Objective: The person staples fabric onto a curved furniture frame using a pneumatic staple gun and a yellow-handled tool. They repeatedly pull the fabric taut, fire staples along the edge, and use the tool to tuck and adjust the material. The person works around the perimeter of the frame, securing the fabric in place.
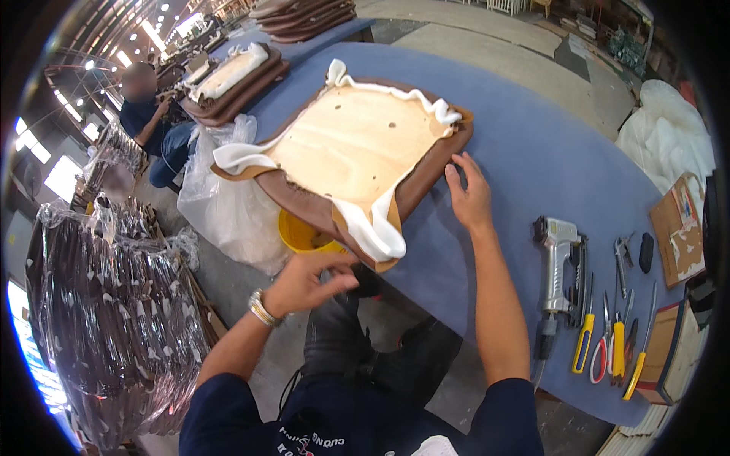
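A seat cushion (342, 152) lies upside down on the blue table, its bare plywood base facing up. Brown upholstery wraps its sides, and white padding (376, 235) with raw tan edges sticks out at the corners. My right hand (469, 194) is at the cushion's right side, fingers apart, the fingertips at or very near the brown cover. Just off the front corner, my left hand (315, 281) hangs in front of the table edge with thumb and fingers parted. Nothing shows in either hand.
On the blue table (532, 129), a silver staple gun (559, 266) with a hose lies to the right, beside yellow-handled screwdrivers (582, 343) and pliers. A yellow bucket (304, 232) and plastic sheeting stand left. Stacked brown cushions (228, 99) and a seated person (144, 114) are beyond.
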A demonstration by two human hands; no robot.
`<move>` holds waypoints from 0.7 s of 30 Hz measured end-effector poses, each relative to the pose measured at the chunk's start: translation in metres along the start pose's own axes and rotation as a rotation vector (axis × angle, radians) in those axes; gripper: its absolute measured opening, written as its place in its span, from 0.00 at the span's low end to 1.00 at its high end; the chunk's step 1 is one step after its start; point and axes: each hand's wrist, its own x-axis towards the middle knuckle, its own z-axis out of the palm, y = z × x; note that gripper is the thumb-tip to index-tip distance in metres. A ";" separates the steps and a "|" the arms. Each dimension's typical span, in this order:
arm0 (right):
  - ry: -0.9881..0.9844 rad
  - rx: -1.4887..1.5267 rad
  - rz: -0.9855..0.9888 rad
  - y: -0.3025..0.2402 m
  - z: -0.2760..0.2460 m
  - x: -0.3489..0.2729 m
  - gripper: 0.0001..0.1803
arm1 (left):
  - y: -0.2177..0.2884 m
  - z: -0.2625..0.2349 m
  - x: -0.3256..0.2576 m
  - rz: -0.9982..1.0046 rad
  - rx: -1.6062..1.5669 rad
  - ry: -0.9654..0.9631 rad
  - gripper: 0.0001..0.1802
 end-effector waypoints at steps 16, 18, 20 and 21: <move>-0.092 0.035 -0.106 -0.033 -0.003 -0.019 0.25 | -0.026 0.047 0.079 0.530 0.063 0.569 0.18; -0.217 0.105 -0.270 -0.071 0.003 -0.027 0.26 | -0.020 0.024 0.069 0.553 -0.040 0.551 0.17; -0.437 0.165 -0.491 -0.117 0.013 -0.028 0.35 | -0.003 -0.022 0.055 0.577 -0.139 0.532 0.16; -0.541 0.248 -0.511 -0.140 0.019 -0.025 0.38 | 0.005 -0.047 0.047 0.600 -0.120 0.562 0.17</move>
